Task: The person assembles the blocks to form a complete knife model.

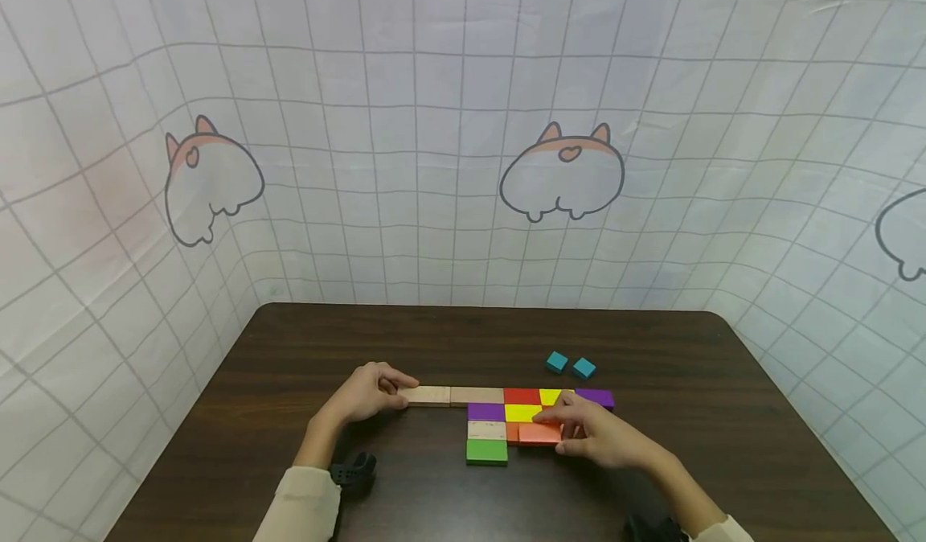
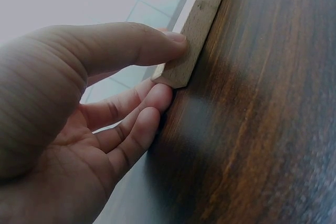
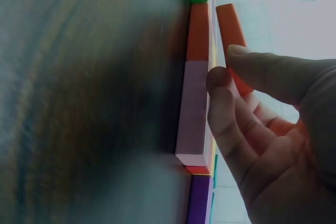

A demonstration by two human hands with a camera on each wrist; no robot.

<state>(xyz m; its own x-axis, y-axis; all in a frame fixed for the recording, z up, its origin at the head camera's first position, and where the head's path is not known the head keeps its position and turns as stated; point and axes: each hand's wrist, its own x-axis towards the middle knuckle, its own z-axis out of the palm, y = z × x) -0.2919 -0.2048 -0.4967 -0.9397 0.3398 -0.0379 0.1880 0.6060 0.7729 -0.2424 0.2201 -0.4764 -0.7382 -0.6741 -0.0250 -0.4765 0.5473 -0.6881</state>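
Note:
My left hand (image 1: 372, 392) pinches the left end of a plain wooden block (image 1: 428, 396), its thumb on the near side in the left wrist view. That block lies flat on the table, end to end with a second wooden block (image 1: 477, 396). Between thumb and fingers my right hand (image 1: 596, 432) holds an orange block (image 3: 231, 27), raised a little above the laid blocks. About it lie a red block (image 1: 522, 396), a yellow block (image 1: 522, 413), a purple block (image 1: 486, 412), a pale wooden block (image 1: 487, 430) and a green block (image 1: 487, 452). The right hand hides part of the layout.
Two small blue blocks (image 1: 556, 362) lie behind the row. A purple block (image 1: 595, 399) ends the row at the right. The dark wooden table (image 1: 405, 494) is enclosed by a white grid-patterned curtain (image 1: 434, 164).

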